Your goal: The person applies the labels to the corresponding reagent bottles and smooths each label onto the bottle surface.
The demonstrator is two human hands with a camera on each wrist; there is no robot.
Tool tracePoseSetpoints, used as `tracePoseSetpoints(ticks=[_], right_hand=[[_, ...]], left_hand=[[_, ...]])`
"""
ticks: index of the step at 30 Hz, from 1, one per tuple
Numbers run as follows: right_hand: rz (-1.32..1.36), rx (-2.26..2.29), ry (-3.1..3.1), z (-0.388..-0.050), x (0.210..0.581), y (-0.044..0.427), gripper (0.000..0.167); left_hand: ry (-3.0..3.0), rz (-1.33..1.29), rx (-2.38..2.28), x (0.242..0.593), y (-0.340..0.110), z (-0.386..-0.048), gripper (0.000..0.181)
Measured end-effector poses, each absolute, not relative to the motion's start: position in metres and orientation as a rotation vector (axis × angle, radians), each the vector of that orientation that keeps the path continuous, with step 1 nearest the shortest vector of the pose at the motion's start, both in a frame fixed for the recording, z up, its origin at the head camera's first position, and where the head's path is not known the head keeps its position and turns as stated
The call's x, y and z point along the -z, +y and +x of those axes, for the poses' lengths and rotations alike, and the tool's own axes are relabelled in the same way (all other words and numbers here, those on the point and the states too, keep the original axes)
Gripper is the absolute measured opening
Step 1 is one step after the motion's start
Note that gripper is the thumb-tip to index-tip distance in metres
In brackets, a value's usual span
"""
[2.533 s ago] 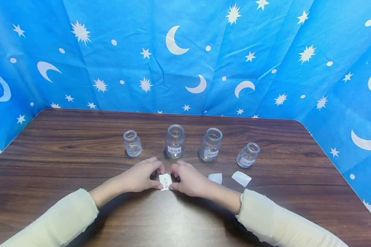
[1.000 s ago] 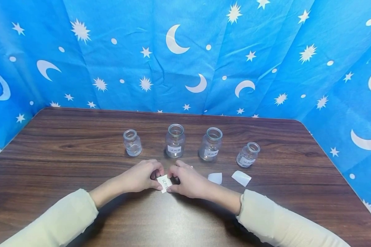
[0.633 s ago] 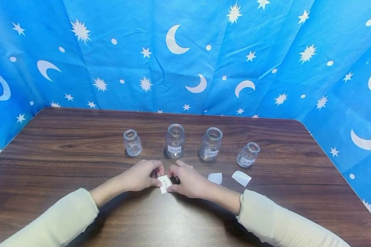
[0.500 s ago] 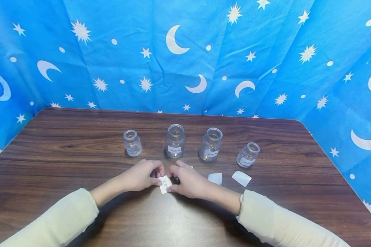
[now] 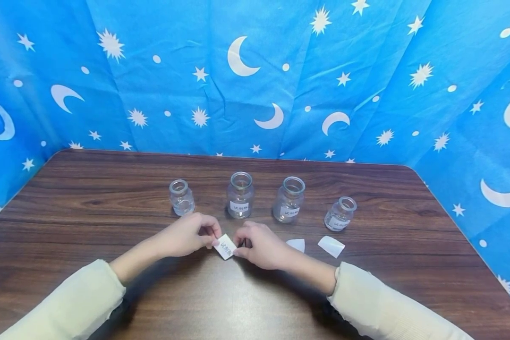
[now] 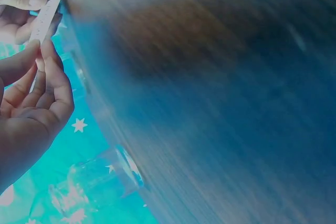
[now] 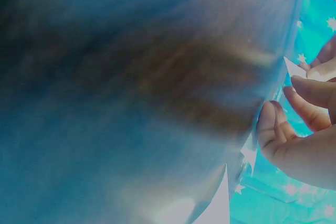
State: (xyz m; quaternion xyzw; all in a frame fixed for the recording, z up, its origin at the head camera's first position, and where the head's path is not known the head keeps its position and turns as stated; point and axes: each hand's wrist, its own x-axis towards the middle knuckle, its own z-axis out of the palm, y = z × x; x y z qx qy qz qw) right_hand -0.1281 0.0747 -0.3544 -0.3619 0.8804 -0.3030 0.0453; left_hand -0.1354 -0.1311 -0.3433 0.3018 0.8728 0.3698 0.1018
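A small white paper label (image 5: 225, 247) with handwritten dark characters is held between both hands, tilted like a diamond in the head view. My left hand (image 5: 190, 235) pinches its left corner between thumb and index finger. At the opposite edge, the thumb and fingers of my right hand (image 5: 261, 246) pinch it too. The left wrist view shows the label (image 6: 46, 19) lifted off the table between the fingertips. Beyond the hands stand open clear glass jars: a small jar (image 5: 182, 199) with no label visible, two larger labelled jars (image 5: 240, 196) (image 5: 290, 200), and a small labelled jar (image 5: 340, 215).
Two blank white paper pieces (image 5: 331, 246) (image 5: 296, 244) lie on the wooden table (image 5: 221, 302) near the right forearm, one partly hidden behind it. A blue curtain (image 5: 161, 75) with moons and stars hangs behind the table's far edge.
My left hand has shifted slightly up and left. The label has turned into a more slanted position and more of it shows between the fingers. The jars have stayed in place.
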Motion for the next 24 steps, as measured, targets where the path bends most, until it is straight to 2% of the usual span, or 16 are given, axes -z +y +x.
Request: tracePoseSetpoints(ticks=[13, 24], right_hand=[[-0.815, 1.621, 2.203, -0.138, 0.326, 0.086, 0.004], [-0.793, 1.653, 2.172, -0.139, 0.323, 0.090, 0.005]], left_hand=[[2.396, 0.752, -1.392, 0.323, -0.134, -0.130, 0.004], [2.315, 0.799, -1.428, 0.325, -0.133, -0.129, 0.005]])
